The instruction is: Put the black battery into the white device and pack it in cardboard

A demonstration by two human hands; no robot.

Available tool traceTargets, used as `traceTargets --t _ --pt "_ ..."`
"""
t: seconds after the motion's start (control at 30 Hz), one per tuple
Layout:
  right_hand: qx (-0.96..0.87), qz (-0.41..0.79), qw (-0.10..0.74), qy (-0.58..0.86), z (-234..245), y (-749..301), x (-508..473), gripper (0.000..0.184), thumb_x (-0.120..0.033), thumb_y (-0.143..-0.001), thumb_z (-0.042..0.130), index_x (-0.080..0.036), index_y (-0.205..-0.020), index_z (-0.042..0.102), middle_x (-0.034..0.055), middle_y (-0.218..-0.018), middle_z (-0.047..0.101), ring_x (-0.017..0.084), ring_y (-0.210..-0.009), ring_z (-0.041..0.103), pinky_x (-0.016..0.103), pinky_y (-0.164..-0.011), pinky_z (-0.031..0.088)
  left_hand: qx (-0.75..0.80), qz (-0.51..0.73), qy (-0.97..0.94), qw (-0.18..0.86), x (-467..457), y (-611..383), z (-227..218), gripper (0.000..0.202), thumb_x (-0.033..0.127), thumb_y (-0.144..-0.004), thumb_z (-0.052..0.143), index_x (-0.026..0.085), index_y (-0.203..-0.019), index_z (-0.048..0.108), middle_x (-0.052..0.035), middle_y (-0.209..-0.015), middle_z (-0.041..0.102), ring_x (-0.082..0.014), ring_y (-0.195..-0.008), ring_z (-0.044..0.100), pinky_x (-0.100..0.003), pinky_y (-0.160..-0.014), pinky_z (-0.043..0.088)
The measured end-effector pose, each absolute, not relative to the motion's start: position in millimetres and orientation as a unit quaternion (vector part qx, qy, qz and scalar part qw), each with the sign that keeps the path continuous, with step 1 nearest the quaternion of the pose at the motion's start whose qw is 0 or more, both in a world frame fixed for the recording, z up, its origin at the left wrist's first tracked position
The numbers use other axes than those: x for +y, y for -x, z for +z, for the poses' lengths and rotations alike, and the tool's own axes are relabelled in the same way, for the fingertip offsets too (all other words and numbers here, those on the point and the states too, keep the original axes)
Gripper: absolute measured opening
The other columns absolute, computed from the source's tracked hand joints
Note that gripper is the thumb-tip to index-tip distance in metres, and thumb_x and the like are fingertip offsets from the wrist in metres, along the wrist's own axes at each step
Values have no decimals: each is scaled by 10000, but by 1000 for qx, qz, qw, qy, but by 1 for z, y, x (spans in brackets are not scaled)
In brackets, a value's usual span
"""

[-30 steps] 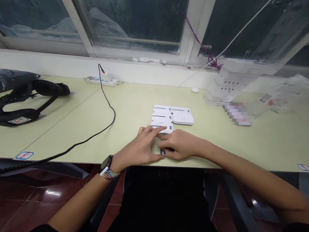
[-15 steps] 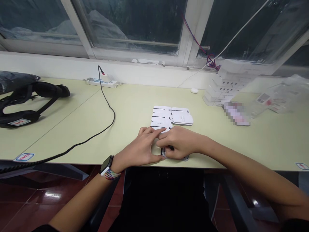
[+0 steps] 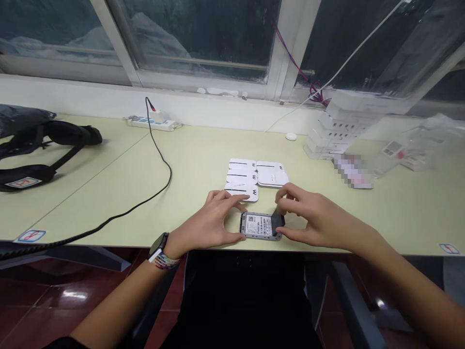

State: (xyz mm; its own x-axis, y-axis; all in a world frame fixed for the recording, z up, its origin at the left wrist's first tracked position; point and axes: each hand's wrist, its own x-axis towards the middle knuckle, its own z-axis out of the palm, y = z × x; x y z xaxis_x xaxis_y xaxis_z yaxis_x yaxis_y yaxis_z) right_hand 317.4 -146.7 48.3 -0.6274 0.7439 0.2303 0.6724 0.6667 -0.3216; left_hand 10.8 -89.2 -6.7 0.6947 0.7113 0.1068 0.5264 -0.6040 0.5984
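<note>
A small dark device [image 3: 260, 226] with a white label lies flat near the front edge of the pale green table [image 3: 196, 160]. My left hand [image 3: 212, 224] grips its left end between thumb and fingers. My right hand [image 3: 312, 218] pinches its right end, with thumb low and fingertips at the far corner. Just behind the device lie several white flat cards [image 3: 254, 177] with a small logo.
A black cable [image 3: 145, 194] runs from a white power strip [image 3: 150, 123] across the table's left half. A black bag [image 3: 36, 145] lies far left. Stacked white boxes [image 3: 329, 135] and clear plastic packets [image 3: 417, 145] stand at the back right.
My right hand has slid off to the right and uncovered the device's labelled top. My left hand has stayed at the left end.
</note>
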Motion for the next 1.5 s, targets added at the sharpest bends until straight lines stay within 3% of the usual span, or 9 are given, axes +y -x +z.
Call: traceTargets --t 0.17,0.4,0.67,1.5 --pt "-808 212 274 475 28 -337 -158 340 -430 -947 829 -285 -1134 586 56 -1160 683 256 -1029 681 419 -903 597 349 174 -881 268 -89 -11 -6 893 390 -831 897 313 -1610 466 -39 -1394 719 -378 -1387 433 -553 -1171 446" --pt "-730 250 362 522 -22 -367 -163 468 -502 -863 909 -319 -1197 636 55 -1236 720 313 -1212 705 551 -1114 574 344 179 -882 269 -87 -8 -9 873 396 -834 897 332 -1599 480 -36 -1388 702 -361 -1373 448 -553 -1179 452" --pt "-712 246 391 529 -46 -376 -171 466 -477 -846 925 -312 -1187 653 62 -1225 726 324 -1188 718 569 -1099 591 344 179 -876 286 -86 -7 -9 893 391 -834 908 344 -1608 465 -29 -1387 705 -365 -1395 432 -566 -1189 444" --pt "-717 241 375 535 -42 -373 -170 447 -475 -840 914 -304 -1176 673 62 -1216 741 321 -1174 731 545 -1082 616 346 184 -871 296 -84 -6 -11 860 414 -846 910 376 -1595 489 -24 -1418 704 -366 -1446 423 -588 -1215 425"
